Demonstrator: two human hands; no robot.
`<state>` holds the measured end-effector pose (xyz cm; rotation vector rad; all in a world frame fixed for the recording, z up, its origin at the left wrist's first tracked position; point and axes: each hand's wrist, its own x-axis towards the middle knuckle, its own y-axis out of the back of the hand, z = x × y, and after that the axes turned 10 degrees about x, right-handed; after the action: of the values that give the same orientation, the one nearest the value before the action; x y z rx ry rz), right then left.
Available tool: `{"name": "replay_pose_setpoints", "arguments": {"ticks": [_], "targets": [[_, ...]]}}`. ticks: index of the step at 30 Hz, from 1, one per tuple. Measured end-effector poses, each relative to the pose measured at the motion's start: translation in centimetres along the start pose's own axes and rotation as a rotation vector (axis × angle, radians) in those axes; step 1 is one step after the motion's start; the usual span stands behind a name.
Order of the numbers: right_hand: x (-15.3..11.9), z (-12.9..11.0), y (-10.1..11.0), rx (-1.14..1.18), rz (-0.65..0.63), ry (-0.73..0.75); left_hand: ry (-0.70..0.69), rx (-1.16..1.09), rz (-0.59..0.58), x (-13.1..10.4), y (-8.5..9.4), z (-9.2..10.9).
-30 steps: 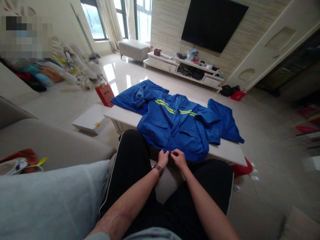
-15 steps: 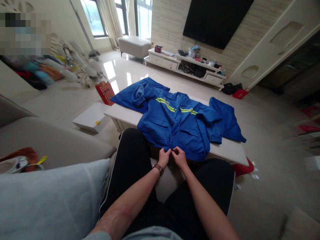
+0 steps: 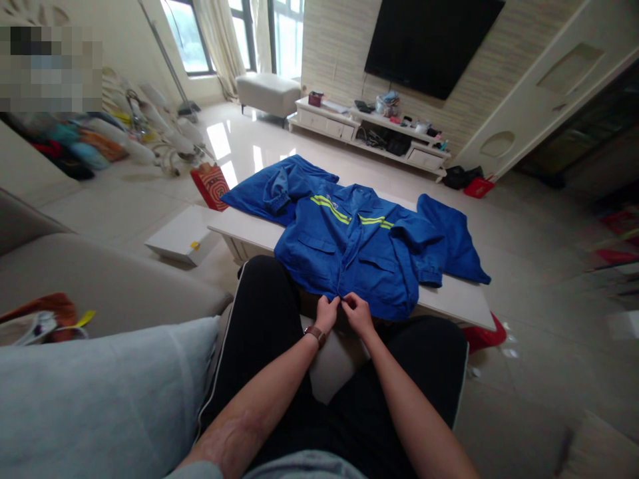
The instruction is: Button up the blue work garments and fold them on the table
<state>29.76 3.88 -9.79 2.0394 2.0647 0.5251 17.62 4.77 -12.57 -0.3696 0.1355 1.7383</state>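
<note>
Left hand point(image 3: 327, 315) and right hand point(image 3: 357, 314) (close together) seemingly pinch the blue jacket point(image 3: 354, 250) at its edge.

jacket point(image 3: 349, 247) at the grip is super blue, with doubled neon-yellow stripes point(image 3: 330, 209) beyond it; brown watch strap point(image 3: 315, 334) just behind.

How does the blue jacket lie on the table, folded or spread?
The jacket is spread, front up: its yellow stripes, pocket flaps and both cuffs show.

this is a home's living room, with a sofa point(image 3: 124, 279), wall-mounted television point(image 3: 434, 46), curtains point(image 3: 219, 46) and low cabinet point(image 3: 322, 123).
</note>
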Motion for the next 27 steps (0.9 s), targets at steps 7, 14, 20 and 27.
{"name": "replay_pose_setpoints", "arguments": {"ticks": [7, 14, 20, 27], "targets": [[-0.2, -0.3, 0.0, -0.024, -0.041, 0.028, 0.01, -0.024, 0.032, 0.2, -0.2, -0.8], [-0.2, -0.4, 0.0, -0.039, -0.03, 0.018, 0.006, -0.042, 0.036, 0.3, -0.1, -1.2], [-0.2, -0.6, 0.0, -0.037, -0.019, 0.009, -0.029, -0.061, 0.011, 0.4, -0.2, -1.1], [-0.2, -0.6, 0.0, -0.027, -0.011, 0.007, -0.052, -0.009, -0.001, 0.2, 0.1, -0.7]]}}
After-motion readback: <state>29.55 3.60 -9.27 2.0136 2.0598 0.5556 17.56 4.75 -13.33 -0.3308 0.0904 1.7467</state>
